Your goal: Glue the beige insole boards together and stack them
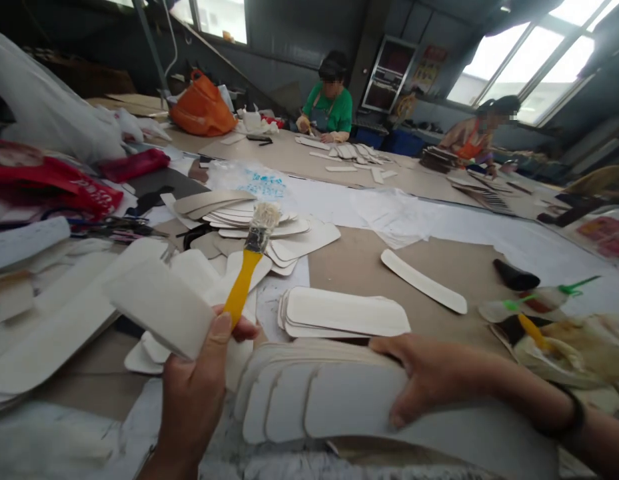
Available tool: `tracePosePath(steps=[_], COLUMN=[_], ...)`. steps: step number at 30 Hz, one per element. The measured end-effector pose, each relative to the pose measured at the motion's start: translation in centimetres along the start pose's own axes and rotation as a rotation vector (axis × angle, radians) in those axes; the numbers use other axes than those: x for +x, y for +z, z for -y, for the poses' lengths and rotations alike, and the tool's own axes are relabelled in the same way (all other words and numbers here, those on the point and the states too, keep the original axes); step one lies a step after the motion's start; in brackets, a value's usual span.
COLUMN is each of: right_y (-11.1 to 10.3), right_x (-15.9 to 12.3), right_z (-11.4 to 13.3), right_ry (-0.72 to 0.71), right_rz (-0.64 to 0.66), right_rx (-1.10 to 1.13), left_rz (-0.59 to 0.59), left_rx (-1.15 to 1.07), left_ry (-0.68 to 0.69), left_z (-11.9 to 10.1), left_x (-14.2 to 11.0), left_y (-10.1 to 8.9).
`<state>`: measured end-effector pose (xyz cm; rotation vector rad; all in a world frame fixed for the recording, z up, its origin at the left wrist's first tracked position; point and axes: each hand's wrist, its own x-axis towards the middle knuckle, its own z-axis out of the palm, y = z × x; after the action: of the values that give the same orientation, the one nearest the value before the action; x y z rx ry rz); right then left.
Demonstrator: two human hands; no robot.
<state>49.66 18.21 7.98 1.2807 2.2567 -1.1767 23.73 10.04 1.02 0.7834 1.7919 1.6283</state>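
My left hand (pixel 192 397) is closed round two things at once: a flat white piece (pixel 159 308) pinched under the thumb, and a brush with a yellow handle (pixel 243 280) whose pale bristles point up and away. My right hand (pixel 429 377) grips the right end of a fanned row of white, rounded cut pieces (pixel 309 400) lying overlapped in front of me. Its fingers curl over the topmost piece. A dark band sits on that wrist.
Behind the fan lie a small stack of white pieces (pixel 344 313), a single strip (pixel 422 281) and a bigger loose pile (pixel 254 223). Green-tipped bottles (pixel 539 300) stand at the right. A red bag (pixel 54 183) and orange bag (pixel 202 107) are at the left. Two people (pixel 329 107) work at the far end.
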Motion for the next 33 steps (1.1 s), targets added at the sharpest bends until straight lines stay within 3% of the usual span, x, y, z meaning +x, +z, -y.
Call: tracePosePath(steps=[4,7,12,18,22,25,29,33], right_y=[3.7,4.3,4.9,6.7,8.7,10.8,12.3,11.8], right_x=[3.7,5.4,4.7,-0.5,-3.2,-2.6,-0.8,-0.6], right_z=[-0.1,-0.8,-1.8,-4.9,-9.3,-11.1,-10.2,-8.8], right_ry=[-0.042,-0.044,-0.126,-0.184,-0.024,0.069,-0.036,-0.089], right_rz=[0.218,0.226,-0.073,-0.441,-0.653,-0.836,-0.994,-1.007], right_rx=[0.076,0.036,-0.178,-0.307,-0.199,-0.048,0.006,-0.036], left_rz=[-0.008,0.055,0.013,-0.041,-0.046,-0.029,0.036,0.129], left_rx=[0.109,0.141,0.129,0.169,0.205,0.195,0.168,0.189], left_ry=[-0.072,-0.105,-0.184,-0.180,-0.166,-0.131,-0.144,-0.096], left_z=[1.5,3.4,4.4,3.6,3.6,3.9,4.4,4.7], left_x=[-2.5,-3.3,-3.9,-4.4,-4.4,-4.2,-3.9,-3.6], left_y=[-2.1,-2.1,-1.5,-1.1,-0.8,-0.3,0.7,1.2])
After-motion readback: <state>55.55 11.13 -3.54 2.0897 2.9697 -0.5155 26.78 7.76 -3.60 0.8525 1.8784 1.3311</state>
